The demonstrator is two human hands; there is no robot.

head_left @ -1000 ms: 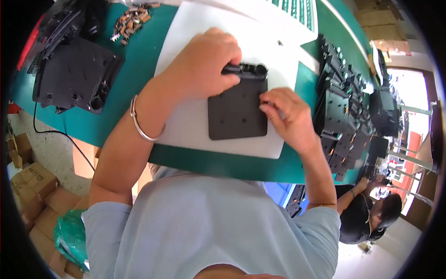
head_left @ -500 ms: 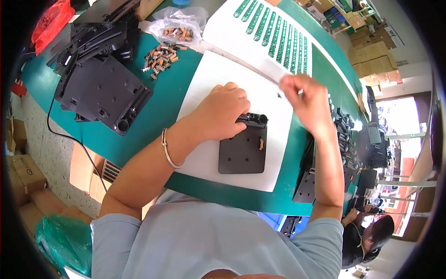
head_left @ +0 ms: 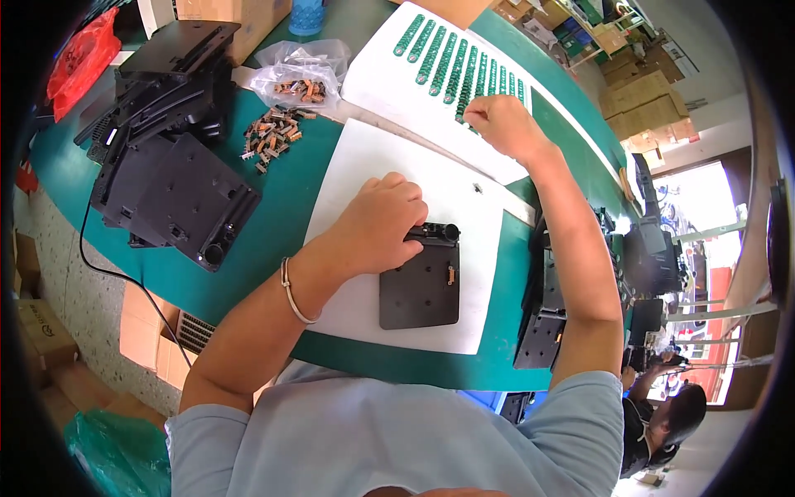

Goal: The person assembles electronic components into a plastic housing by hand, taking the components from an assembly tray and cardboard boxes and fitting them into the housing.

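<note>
While left hand (head_left: pixel 383 225) presses curled fingers on top edge of black plate (head_left: pixel 420 287) lying on white sheet (head_left: pixel 389 178) mid-bench, right hand (head_left: pixel 501 123), farther off up-right, pinches at green strips (head_left: pixel 451 62) on white tray (head_left: pixel 377 70)

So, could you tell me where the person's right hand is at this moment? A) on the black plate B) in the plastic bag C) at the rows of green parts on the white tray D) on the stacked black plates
C: the right hand reaches the green parts on the white tray, fingers curled, while the left hand rests on the black plate.
</note>
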